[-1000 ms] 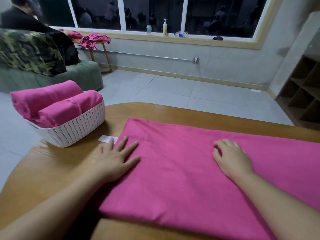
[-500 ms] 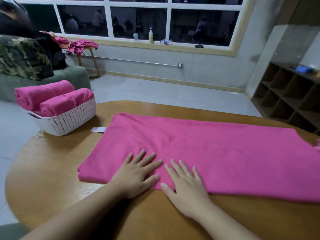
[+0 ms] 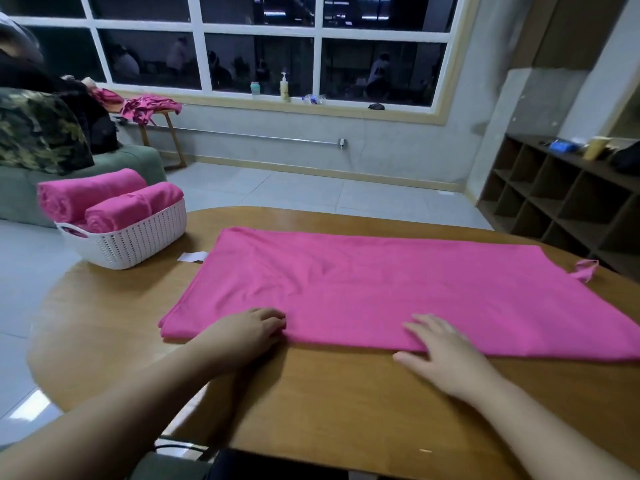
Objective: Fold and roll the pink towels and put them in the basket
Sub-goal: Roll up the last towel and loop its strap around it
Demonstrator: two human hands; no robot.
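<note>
My left hand [image 3: 247, 329] curls at the near edge of the folded pink towel [image 3: 381, 289], seemingly pinching it; my right hand [image 3: 441, 348] lies flat there. The towel spans mid-frame on the tabletop [image 3: 311, 403]. Next, I judge: another fold or rolling toward the basket [image 3: 131, 242], upper left.

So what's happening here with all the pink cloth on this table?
A person is folding pink towels at a wooden table. One folded towel lies flat on it. The left hand has curled fingers gripping the towel's near edge, while the right hand rests open on that same edge further along. Two rolled towels already sit in the white basket at the table's far left. The flat towel is not yet rolled.
</note>
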